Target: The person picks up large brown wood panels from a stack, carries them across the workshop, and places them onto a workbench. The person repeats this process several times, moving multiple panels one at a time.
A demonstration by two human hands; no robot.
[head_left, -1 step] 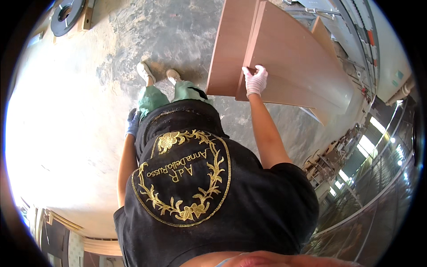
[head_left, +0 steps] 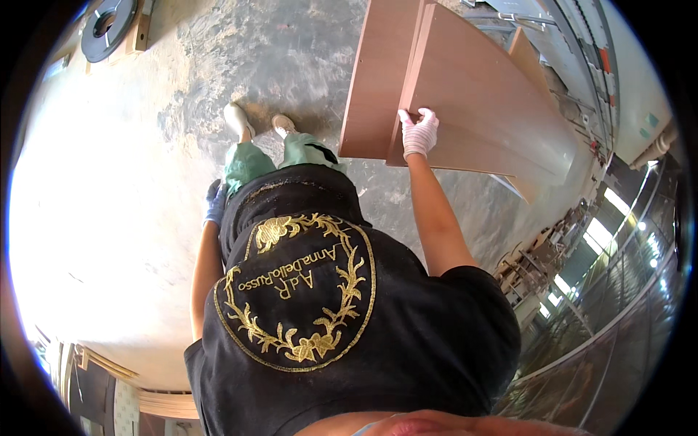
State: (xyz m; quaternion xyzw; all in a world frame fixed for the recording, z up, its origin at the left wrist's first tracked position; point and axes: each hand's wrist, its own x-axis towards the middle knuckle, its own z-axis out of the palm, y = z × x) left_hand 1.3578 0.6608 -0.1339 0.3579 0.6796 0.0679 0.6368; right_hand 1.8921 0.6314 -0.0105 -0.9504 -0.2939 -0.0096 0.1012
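My right hand (head_left: 419,133), in a white-and-pink striped glove, lies at the long edge of a brown board (head_left: 480,87). Its thumb and fingers are bent and closed at that edge; the fingertips are partly out of sight. Under this board a second brown board (head_left: 378,80) sticks out toward the left. My left hand (head_left: 215,202), in a blue-grey glove with a dark palm, hangs beside my left thigh. Its fingers look loosely stretched, partly hidden by my leg, and nothing shows in them.
My feet stand on a worn concrete floor (head_left: 269,58) left of the boards. A dark coil (head_left: 109,29) lies at the far left beside a wooden block (head_left: 139,33). Metal framework (head_left: 596,65) stands at the far right, and stacked boards (head_left: 169,404) are at the near left.
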